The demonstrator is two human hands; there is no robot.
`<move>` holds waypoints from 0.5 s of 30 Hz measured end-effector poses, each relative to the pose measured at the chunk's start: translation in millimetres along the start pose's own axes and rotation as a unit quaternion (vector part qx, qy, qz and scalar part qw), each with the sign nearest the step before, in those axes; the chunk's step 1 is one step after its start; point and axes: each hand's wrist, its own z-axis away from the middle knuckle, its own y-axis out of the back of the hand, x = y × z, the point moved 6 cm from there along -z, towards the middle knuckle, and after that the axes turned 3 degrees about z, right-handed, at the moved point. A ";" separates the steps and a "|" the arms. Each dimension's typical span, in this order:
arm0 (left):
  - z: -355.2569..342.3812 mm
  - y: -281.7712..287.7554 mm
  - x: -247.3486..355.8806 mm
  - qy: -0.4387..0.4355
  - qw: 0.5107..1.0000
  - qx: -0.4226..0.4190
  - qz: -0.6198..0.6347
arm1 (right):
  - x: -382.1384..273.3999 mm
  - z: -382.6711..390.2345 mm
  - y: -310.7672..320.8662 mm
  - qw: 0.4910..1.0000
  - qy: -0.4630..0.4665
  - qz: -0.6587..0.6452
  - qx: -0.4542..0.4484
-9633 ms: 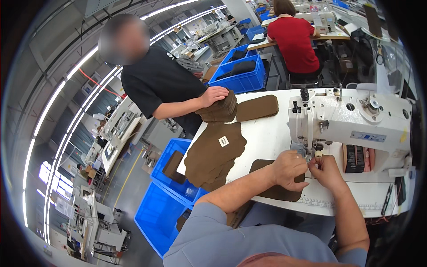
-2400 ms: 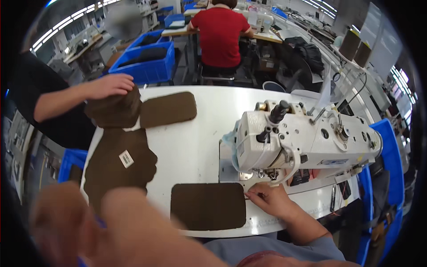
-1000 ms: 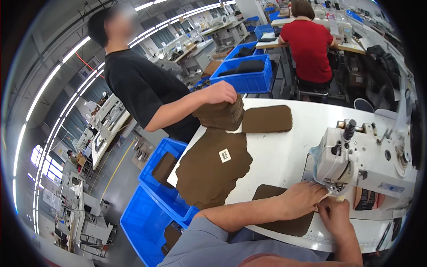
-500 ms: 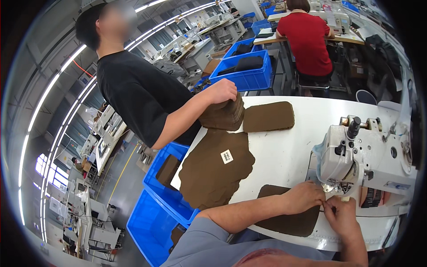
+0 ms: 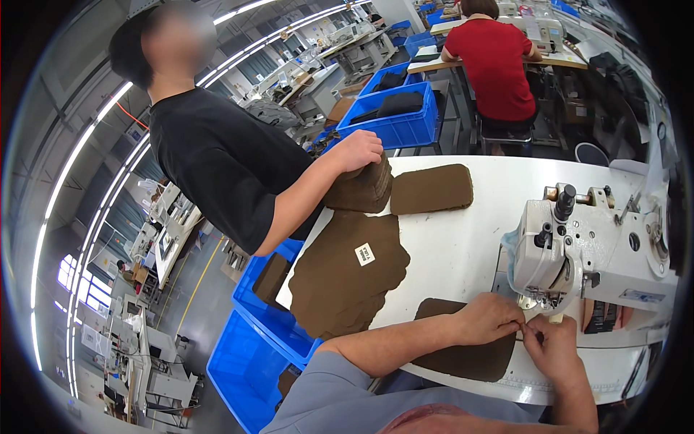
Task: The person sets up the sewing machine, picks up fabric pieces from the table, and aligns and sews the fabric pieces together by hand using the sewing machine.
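Observation:
My left hand and my right hand meet fingertip to fingertip just in front of the white sewing machine, by its needle and presser foot. Both are closed in a pinch; whatever sits between the fingers is too small or hidden to make out. A dark brown fabric panel with rounded corners lies flat on the white table, partly beneath my left forearm and hand. Farther left, several brown pieces lie in a fanned pile with a small white label on top.
A person in black stands at the left, one hand on a stack of brown pieces. Beside it lies another brown stack. Blue bins stand against the table's left edge. Someone in red sits at a table behind.
The whole view has shifted slightly. My hands keep their pinch by the machine with little visible movement. The standing person's head has moved a little left.

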 end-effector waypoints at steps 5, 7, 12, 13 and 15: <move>-1.8 4.5 -0.3 0.029 1.000 0.011 -0.003 | -2.0 0.2 0.8 1.000 0.006 0.018 0.015; -3.0 9.8 -1.2 0.067 0.997 0.020 -0.017 | -2.9 -0.5 1.2 1.000 0.005 0.006 0.008; 1.2 16.9 -15.1 0.150 0.980 0.075 -0.103 | -7.2 -0.7 0.6 1.000 0.015 0.003 -0.007; 1.8 20.5 -13.9 0.146 0.976 0.101 -0.128 | -8.4 -0.9 0.4 1.000 0.016 -0.003 -0.011; -1.3 24.5 -10.6 0.140 0.971 0.124 -0.153 | -8.8 -1.1 1.0 1.000 0.031 -0.002 0.000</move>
